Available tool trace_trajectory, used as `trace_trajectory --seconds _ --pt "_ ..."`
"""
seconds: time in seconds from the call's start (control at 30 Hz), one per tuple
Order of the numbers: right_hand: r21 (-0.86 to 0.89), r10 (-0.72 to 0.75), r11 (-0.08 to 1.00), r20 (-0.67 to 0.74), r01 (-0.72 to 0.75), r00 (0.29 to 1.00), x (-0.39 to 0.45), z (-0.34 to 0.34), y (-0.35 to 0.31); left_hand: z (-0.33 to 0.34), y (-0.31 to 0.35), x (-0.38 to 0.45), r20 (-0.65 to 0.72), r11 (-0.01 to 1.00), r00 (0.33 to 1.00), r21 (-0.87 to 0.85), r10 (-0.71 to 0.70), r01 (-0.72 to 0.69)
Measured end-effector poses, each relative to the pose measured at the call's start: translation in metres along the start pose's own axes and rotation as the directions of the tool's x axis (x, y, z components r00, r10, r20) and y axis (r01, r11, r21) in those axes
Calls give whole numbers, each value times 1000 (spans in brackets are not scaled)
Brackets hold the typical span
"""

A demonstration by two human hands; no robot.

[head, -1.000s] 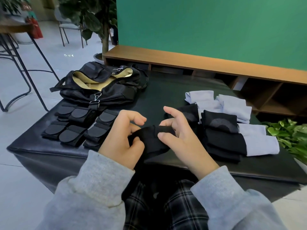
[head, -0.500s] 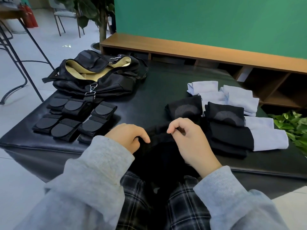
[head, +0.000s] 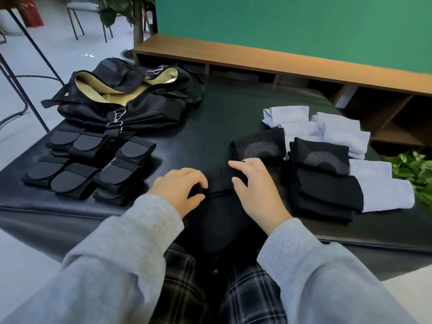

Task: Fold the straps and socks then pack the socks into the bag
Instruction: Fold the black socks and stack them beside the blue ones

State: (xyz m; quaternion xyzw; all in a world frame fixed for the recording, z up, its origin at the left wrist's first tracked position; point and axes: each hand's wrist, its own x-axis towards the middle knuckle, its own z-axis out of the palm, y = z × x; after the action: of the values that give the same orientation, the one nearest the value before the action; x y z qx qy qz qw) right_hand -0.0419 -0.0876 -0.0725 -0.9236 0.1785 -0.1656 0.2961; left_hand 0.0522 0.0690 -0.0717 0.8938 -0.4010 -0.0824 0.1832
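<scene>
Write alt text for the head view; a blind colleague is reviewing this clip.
Both hands, left hand and right hand, grip a black sock at the near edge of a black table. Folded straps and an open black bag lie left; folded black and pale blue socks lie right.

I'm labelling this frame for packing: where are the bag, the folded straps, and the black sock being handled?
bag (head: 149, 111), head view, on its black front panel.
folded straps (head: 88, 169), head view, middle of the group.
black sock (head: 218, 183), head view, band between the hands.
</scene>
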Motion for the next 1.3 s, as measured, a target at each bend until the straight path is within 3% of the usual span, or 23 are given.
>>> trace_trajectory --seconds 0.2,0.33,0.5,0.7,0.9,1.07,1.3 --pt "-38 5 999 112 -1 994 3 5 10 11 -6 0 -85 997 996 62 -35 41" --pt "-158 -34 986 159 59 987 15 9 14 10 -13 7 -134 986 989 149 -60 80" --pt "-315 -95 942 73 114 993 36 13 8 14 -21 23 -269 976 961 189 -54 108" --pt "-325 -157 939 -117 111 981 28 17 -1 20 -20 17 -417 975 883 147 215 -167" --pt "-153 -375 922 -128 355 918 -26 13 3 36 -17 -23 -436 912 810 67 392 -405" --pt "-102 -384 922 -132 373 914 -69 21 19 57 -22 -40 -501 864 722 121 478 -488" --pt "-194 -300 939 -58 284 952 -88 34 43 81 -24 -55 -509 874 725 131 464 -468"
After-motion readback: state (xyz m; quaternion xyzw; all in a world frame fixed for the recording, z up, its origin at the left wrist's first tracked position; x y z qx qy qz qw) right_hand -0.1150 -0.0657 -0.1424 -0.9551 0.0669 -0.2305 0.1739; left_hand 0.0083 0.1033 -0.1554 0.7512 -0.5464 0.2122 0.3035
